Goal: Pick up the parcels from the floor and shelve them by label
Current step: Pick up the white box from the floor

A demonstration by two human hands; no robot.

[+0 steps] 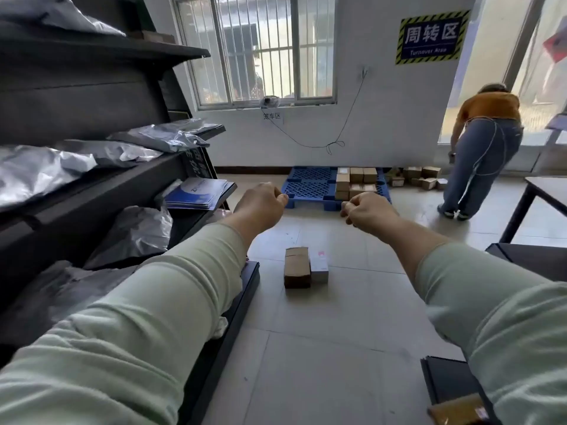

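Both my arms stretch forward at chest height in pale green sleeves. My left hand (261, 201) is curled into a loose fist and holds nothing. My right hand (366, 210) is curled the same way, also with nothing in it. Below and between them, a brown cardboard parcel (296, 267) lies on the tiled floor, with a small white box (319, 266) touching its right side. The dark shelf unit (101, 185) runs along my left. It carries grey plastic mailer bags (159, 138) and a stack of blue-and-white envelopes (199, 193).
A blue pallet (310, 187) with several brown boxes sits by the far wall, and more boxes (420, 177) lie on the floor to its right. A person in an orange top (484, 145) bends over at the right. A dark table (543, 194) stands at the right edge.
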